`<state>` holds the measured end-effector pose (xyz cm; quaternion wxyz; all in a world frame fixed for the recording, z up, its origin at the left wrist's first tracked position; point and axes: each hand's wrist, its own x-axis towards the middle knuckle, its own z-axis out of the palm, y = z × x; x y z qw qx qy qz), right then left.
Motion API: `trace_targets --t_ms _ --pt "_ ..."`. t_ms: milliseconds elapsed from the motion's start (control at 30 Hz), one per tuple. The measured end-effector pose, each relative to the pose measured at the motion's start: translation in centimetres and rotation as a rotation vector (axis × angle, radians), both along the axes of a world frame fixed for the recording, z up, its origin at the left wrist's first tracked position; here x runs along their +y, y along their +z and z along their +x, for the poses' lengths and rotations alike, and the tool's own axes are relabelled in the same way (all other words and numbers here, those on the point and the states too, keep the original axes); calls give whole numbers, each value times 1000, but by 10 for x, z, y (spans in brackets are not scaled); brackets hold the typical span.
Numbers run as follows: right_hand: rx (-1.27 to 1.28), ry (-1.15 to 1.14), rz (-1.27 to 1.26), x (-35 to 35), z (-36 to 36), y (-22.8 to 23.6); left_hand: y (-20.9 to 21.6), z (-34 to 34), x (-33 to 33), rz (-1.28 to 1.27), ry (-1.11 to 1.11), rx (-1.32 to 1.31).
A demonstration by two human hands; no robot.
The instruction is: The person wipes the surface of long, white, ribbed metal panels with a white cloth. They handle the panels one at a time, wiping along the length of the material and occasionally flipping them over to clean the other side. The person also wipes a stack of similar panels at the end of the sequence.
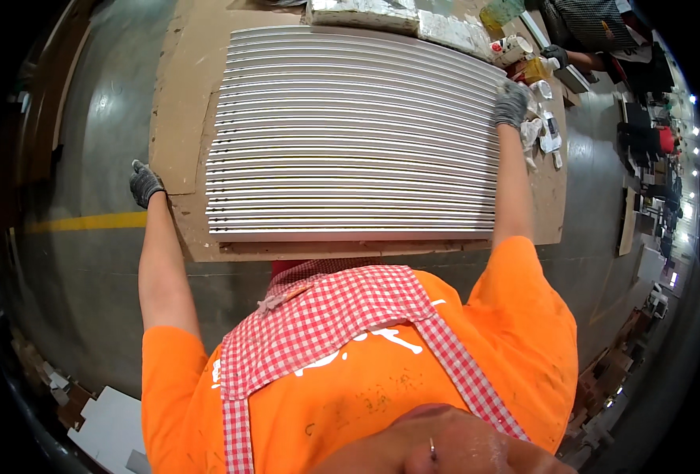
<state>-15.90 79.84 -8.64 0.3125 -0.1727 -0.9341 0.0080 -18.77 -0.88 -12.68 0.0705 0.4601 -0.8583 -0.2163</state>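
Many long white slat-like strips [358,134] lie side by side on the brown board-topped table [184,95], running left to right. Dark marks show near their left ends. My right hand [512,104], in a grey glove, is at the strips' right ends, fingers forward and over the edge. No object shows in its grip. Off to the left, my left hand [145,184], also gloved, is by the table's left edge, apart from the strips. Its fingers are curled in, and what may be inside them is hidden.
White wrapped blocks [365,14] stand along the far edge. A white cup [512,50], bottles with yellow liquid [533,69] and a white bottle [550,133] crowd the right side. Another person's gloved hand [555,55] is beyond them. A yellow line [89,222] crosses the floor.
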Motion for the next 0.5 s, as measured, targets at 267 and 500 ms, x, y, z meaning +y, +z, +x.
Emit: trace_targets --t_ms 267,500 --pt "-127 -203 -367 31 33 18 -4 1 -3 -54 -7 -25" --pt "-81 -179 -273 32 45 14 3 4 5 -69 -7 3"
